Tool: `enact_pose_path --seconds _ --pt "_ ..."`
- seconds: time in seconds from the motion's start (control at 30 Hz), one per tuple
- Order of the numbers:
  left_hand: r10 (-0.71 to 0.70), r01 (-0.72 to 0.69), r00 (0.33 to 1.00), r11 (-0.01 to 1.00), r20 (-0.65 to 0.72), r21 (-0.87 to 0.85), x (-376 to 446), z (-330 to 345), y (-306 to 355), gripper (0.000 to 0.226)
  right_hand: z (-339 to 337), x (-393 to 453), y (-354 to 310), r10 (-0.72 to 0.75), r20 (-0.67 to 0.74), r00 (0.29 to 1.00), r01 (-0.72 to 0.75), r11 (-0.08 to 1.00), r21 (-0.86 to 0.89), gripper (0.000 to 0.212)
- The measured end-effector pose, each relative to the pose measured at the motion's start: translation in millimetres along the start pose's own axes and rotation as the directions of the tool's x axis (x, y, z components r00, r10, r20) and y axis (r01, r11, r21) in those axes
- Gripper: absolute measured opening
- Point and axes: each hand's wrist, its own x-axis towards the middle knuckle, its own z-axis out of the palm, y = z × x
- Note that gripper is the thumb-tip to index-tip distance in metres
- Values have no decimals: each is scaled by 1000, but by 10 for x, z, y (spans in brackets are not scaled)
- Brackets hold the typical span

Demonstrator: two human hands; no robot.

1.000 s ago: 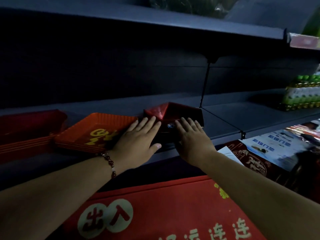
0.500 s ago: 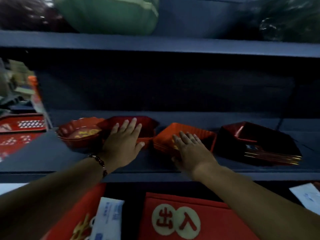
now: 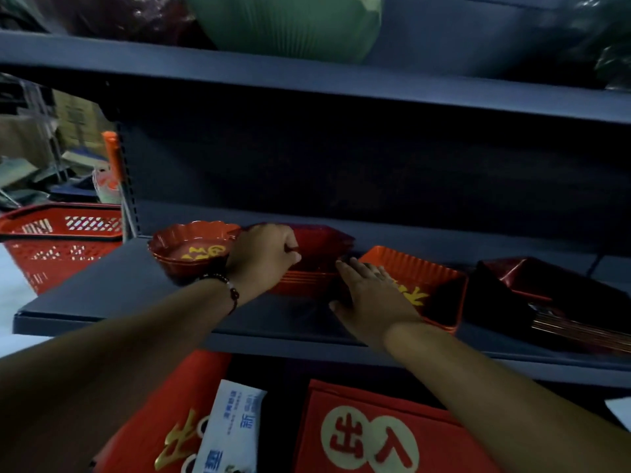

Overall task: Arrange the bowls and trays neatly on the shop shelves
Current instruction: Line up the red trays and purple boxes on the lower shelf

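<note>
A person stands at a dark grey metal shelf (image 3: 102,298) in a dim shop, both bare forearms reaching forward from the bottom of the view. Four groups of red dishes sit in a row on the shelf. At the far left is a scalloped red bowl (image 3: 191,250) with gold lettering inside. Just to its right, touching it, is a stack of dark red trays (image 3: 317,254). The left hand (image 3: 263,257), with a beaded bracelet (image 3: 227,290) at the wrist, has its fingers curled closed over the near left rim of that stack, gripping it. The right hand (image 3: 368,295) lies flat, fingers straight and together, not gripping anything; its fingertips reach the right end of the same stack, and its outer edge rests against an orange-red ribbed tray (image 3: 420,278) that sits just right of the stack and carries gold lettering. Farther right, beside the ribbed tray, is a stack of darker square trays (image 3: 546,291) tilted toward the shelf's front edge. On the shelf above sits a pale green ribbed basin (image 3: 290,25). Past the left end of the shelf stands a red plastic shopping basket (image 3: 61,233). Below the shelf lie red mats (image 3: 375,435) with gold and cream characters and a white printed packet (image 3: 232,428).
</note>
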Motion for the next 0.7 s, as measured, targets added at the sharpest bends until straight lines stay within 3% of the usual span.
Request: enact_pose_path --seconds 0.2,0.33,0.43,0.5,0.57,0.6,0.7 --pt "-162 142 985 953 -55 -266 6 -125 95 7 -186 -232 213 169 -45 985 -156 964 217 66" --pt "-150 108 976 963 -158 -245 -71 -280 341 4 -256 -432 356 277 -96 956 -200 856 476 61" --pt "31 -57 987 985 -158 -162 -313 -363 599 3 -379 -609 390 410 -48 911 -225 590 775 47" --pt "196 -213 966 973 -167 -89 -552 -358 770 3 -451 -716 433 502 91 860 -252 263 931 36" --pt "324 -341 933 935 -157 -97 -770 -291 926 4 -503 -853 525 476 232 849 -200 -118 973 38" --pt "359 -377 921 919 -152 -113 -858 -252 981 4 -509 -914 578 451 268 851 -172 -243 955 40" --pt "435 -453 890 879 -139 -148 -1079 -157 1197 19 -498 -1182 743 506 320 801 -145 -356 923 28"
